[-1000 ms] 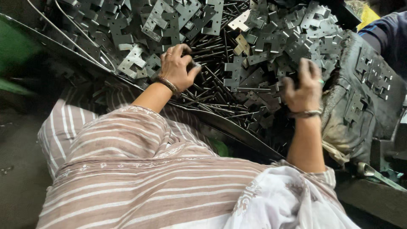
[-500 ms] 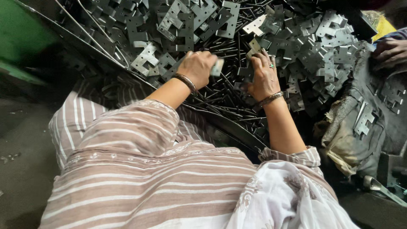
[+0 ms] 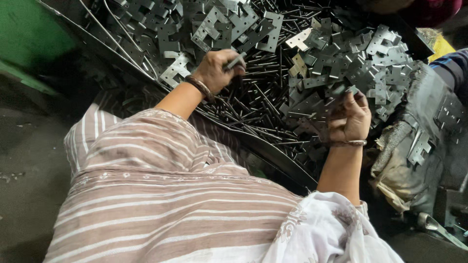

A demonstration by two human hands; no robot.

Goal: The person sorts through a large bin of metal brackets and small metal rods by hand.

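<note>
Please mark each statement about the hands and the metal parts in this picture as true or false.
1. The left hand holds a small grey metal piece. True.
2. The right hand rests on the striped cloth. False: it is raised over the pile of flat metal brackets.
3. Thin dark rods lie between the two hands. True.
4. Both wrists are bare. False: each wears a bangle.

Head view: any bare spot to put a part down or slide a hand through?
Little. The pile of flat metal brackets and thin rods fills the tray between left hand and right hand. Bare patches: dark floor left of the striped garment, below the green surface.
</note>
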